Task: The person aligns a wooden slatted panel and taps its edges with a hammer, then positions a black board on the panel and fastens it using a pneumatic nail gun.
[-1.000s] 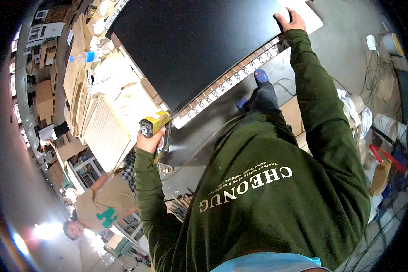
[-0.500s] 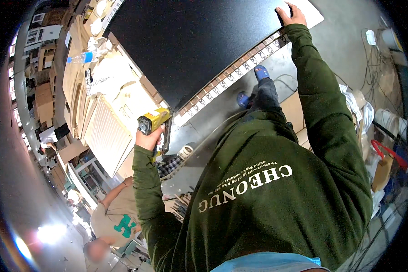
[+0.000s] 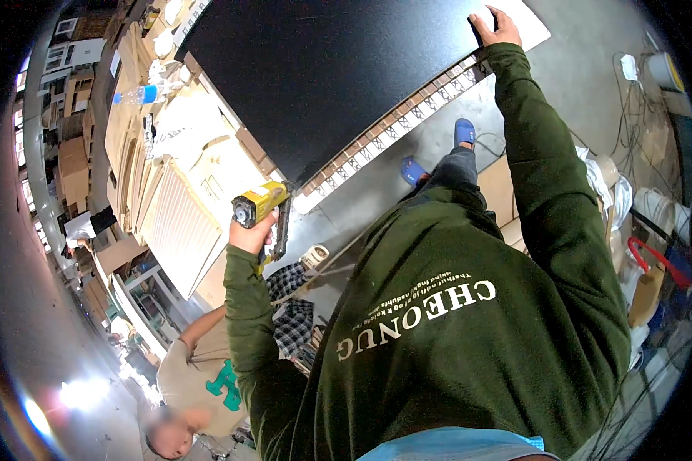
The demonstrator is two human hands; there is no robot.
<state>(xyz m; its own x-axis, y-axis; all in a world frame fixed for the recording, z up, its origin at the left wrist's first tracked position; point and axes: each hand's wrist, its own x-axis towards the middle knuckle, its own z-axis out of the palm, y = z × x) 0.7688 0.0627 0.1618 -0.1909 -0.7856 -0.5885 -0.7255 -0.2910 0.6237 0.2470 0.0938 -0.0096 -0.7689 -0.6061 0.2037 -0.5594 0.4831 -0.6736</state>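
A yellow and black nail gun (image 3: 260, 203) is gripped in my left hand (image 3: 249, 238), fingers wrapped round its handle. Its nose end lies close to the near left corner of a large black panel (image 3: 323, 77); whether it touches cannot be told. Under the panel's right edge runs a white strip with a dark crossed pattern (image 3: 407, 129), beside brown blocks. At the far right corner my right hand (image 3: 503, 32) rests on the panel's edge with its fingers spread, holding nothing.
Left of the panel are stacked pale boards (image 3: 178, 219) and a plastic bottle with a blue label (image 3: 142, 95). Another person in a beige shirt (image 3: 207, 376) is at the lower left. Cables (image 3: 630, 127) lie on the floor at right, near a white bucket (image 3: 663, 71).
My foot in a blue slipper has shifted to the right. The other person has moved lower in view, showing more checked cloth. Both my hands stay nearly where they were.
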